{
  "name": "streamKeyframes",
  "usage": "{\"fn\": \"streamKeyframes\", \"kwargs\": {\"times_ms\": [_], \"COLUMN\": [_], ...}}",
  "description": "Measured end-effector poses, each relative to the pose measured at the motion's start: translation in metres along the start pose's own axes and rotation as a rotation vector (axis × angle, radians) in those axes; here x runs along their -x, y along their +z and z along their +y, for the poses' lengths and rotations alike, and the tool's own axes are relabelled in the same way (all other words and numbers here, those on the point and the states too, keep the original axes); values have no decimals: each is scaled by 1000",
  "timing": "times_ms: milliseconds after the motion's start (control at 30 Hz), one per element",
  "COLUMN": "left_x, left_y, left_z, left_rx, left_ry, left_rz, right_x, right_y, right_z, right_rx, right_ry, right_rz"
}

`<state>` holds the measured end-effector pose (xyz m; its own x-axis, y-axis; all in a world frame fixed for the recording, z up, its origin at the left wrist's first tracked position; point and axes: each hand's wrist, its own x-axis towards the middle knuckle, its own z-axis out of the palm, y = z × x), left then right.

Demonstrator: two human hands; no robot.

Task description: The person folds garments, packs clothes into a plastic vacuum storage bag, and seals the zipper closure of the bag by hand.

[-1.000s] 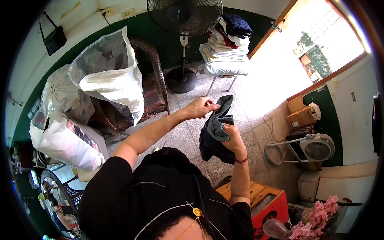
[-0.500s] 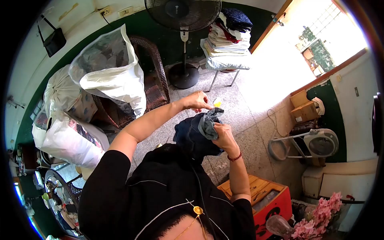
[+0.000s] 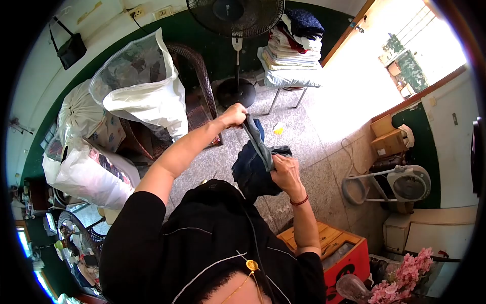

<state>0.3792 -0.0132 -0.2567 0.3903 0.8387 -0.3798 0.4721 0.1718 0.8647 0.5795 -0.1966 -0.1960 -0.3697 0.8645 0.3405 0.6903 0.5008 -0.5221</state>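
Note:
A dark blue garment (image 3: 253, 172) with a grey-green inner edge hangs in front of me above the tiled floor. My left hand (image 3: 234, 116) is closed on its upper left edge, with the grey-green strip pulled taut. The other end of that strip is in my right hand (image 3: 286, 172), whose fingers are wrapped round it; a red bead bracelet is on that wrist. A small yellow thing (image 3: 278, 128) lies on the floor beyond the garment.
White plastic bags (image 3: 147, 106) stand on the left, one on a wicker chair (image 3: 200, 76). Ahead are a standing fan (image 3: 236, 91) and a stool with folded cloths (image 3: 291, 58). A red and wooden box (image 3: 349, 261) and pink flowers (image 3: 405, 276) are at lower right.
My left hand has moved left and away from my right hand after taking hold of the garment's edge. The bunched grey-green part is now stretched between them. The yellow thing shows more fully.

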Motion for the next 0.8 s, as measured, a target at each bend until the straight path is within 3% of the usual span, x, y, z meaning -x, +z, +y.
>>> {"fn": "streamKeyframes", "kwargs": {"times_ms": [133,200,267,300,500,533,633,667,733,800], "left_x": [15,15,43,41,50,52,51,49,56,56], "left_y": [7,6,-6,-9,6,10,22,28,40,50], "left_z": [-22,-36,4,8,40,43,44,43,48,40], "left_rx": [-3,-266,-380,-449,-238,-237,-238,-239,-468,-540], "left_ry": [-5,261,316,615,884,884,632,633,286,299], "left_rz": [-24,14,-42,0,-302,-303,-669,-671,-745,-716], "right_x": [10,17,22,22,18,18,17,16,14,12], "right_y": [2,4,2,3,-1,-2,-2,-3,-5,-3], "right_z": [-3,-2,-2,-2,-10,-11,-12,-13,-16,-17], "right_rx": [91,113,107,106,125,152,189,190,176,152], "right_ry": [-93,-115,-103,-116,-186,-197,-250,-249,-271,-285], "right_rz": [50,-7,-37,-71,-170,-214,-242,-241,-287,-265]}}
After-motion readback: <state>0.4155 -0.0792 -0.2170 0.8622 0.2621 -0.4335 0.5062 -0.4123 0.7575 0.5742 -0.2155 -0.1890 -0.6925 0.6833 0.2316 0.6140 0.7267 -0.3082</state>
